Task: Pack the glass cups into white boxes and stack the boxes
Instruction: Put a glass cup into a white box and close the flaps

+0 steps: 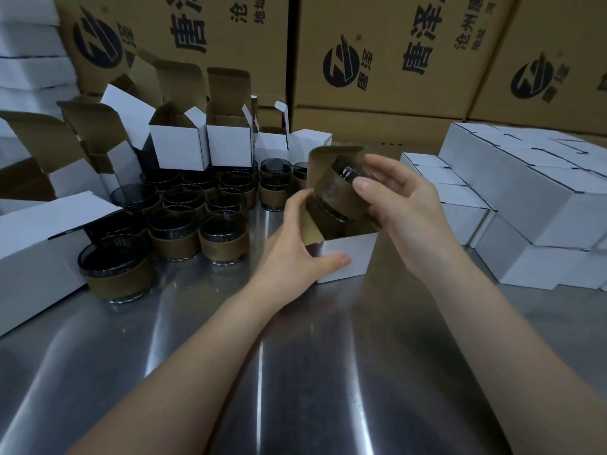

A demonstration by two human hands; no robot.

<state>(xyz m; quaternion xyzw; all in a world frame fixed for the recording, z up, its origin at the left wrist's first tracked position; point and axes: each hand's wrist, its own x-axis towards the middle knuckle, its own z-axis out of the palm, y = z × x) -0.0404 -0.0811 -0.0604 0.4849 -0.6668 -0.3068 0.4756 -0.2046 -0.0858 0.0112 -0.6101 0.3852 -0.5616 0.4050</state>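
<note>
R hand [404, 205] grips a cup [340, 197], tilted, at the mouth of a box [348, 257] whose lid flap stands up behind it. L hand [302, 254] holds the box's left-front corner, thumb on the front wall. The box stands on a steel table [295, 356]. Left: loose cups [184, 208] in a cluster, w/ open boxes [203, 142] behind. Right: shut boxes [525, 198], stacked. Rear: cartons [377, 50].

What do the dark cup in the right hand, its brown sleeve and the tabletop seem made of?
The dark round cup in the right hand: tinted glass, glossy glints. Brown sleeve around it: matte, perhaps cork or leatherette. Grey tabletop: brushed metal, likely stainless steel, streaky reflections.
</note>
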